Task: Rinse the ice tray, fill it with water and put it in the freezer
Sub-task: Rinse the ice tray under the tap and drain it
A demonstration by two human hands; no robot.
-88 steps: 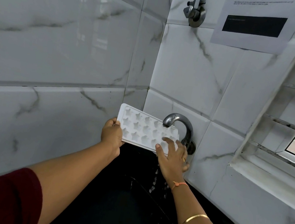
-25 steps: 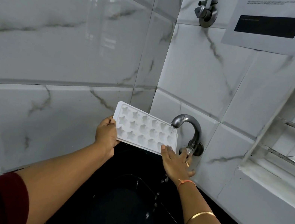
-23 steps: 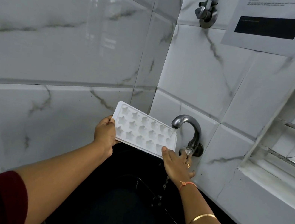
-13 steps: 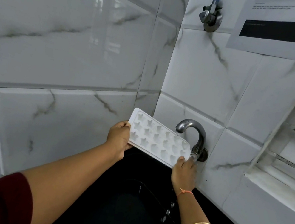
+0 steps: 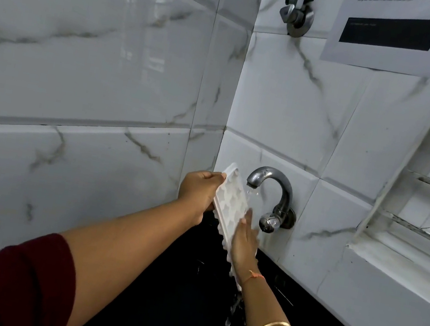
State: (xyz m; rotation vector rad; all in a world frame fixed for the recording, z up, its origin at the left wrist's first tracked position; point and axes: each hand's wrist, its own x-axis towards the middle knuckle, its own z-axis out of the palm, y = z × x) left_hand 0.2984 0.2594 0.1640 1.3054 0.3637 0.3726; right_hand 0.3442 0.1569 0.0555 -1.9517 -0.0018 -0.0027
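sink point(image 5: 156, 296): black, white tiled corner
tray point(image 5: 229, 202): tilted steeply under running tap point(image 5: 268, 178)
left grip point(image 5: 198, 191): my fingers clamp tray's top edge
right grip point(image 5: 244, 242): my palm spread flat on tray

The tray point(image 5: 230, 204) is white plastic with star-shaped cells, and it is held steeply tilted, almost on edge, its cell face turned toward the tap point(image 5: 270, 184). Its upper edge is gripped by the left fingers point(image 5: 213, 175); the right fingers point(image 5: 248, 220) are laid flat against its cell face lower down. Water is seen running off its lower end, below the right fingers.
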